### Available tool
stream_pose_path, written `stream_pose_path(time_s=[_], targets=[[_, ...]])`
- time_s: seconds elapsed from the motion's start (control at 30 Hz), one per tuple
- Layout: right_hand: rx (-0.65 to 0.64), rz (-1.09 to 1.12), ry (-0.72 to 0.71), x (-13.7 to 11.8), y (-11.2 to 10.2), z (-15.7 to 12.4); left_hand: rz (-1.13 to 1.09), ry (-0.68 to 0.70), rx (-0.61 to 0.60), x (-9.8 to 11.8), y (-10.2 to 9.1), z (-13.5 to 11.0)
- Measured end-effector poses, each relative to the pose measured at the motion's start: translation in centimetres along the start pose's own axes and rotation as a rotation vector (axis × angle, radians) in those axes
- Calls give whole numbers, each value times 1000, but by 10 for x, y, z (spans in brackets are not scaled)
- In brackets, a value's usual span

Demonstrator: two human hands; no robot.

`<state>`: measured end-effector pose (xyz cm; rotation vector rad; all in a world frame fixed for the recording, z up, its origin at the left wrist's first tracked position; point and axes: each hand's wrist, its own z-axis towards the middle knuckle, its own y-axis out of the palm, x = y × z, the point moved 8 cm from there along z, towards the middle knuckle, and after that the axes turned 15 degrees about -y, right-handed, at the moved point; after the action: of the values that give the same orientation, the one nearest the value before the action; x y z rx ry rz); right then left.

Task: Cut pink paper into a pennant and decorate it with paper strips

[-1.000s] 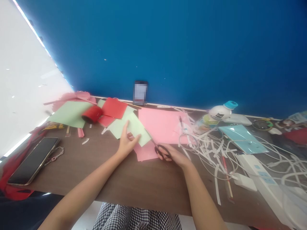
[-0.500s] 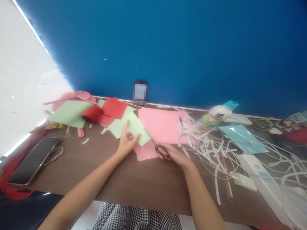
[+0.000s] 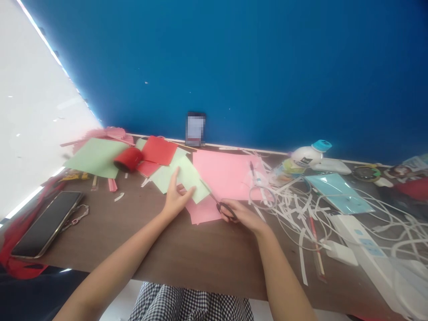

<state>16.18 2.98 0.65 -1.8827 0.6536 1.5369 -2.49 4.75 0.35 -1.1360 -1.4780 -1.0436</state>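
Note:
My left hand [image 3: 176,198] holds a light green sheet of paper [image 3: 192,171], thumb and index finger stretched over its face and the other fingers curled at its lower edge. In my right hand [image 3: 244,216] is a pair of scissors [image 3: 226,211] with dark handles. Their blades point up and left and lie along the right edge of the green sheet; whether they are apart is too blurred to tell. Beneath both lies a pink sheet of paper [image 3: 220,171] on the brown table. Red paper [image 3: 160,150] overlaps more green paper left of my left hand.
A phone [image 3: 47,225] lies at the left, and a red cylinder [image 3: 129,159] sits by another green sheet [image 3: 96,158]. White paper strips [image 3: 303,256], cables, a power strip [image 3: 364,245], a blue-capped bottle [image 3: 306,156] and a blue packet [image 3: 339,191] crowd the right. A framed device [image 3: 195,129] leans on the wall.
Almost nothing differs. Both hands, the scissors and the green sheet keep their places.

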Motion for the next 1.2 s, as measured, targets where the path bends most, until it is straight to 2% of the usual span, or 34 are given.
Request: stream_pose_path(time_s=[0.8, 1.2], targets=[[2, -28, 8, 0, 1, 1, 31, -12, 42, -4, -5, 1], [7, -36, 10, 0, 2, 1, 18, 9, 14, 0, -2, 0]])
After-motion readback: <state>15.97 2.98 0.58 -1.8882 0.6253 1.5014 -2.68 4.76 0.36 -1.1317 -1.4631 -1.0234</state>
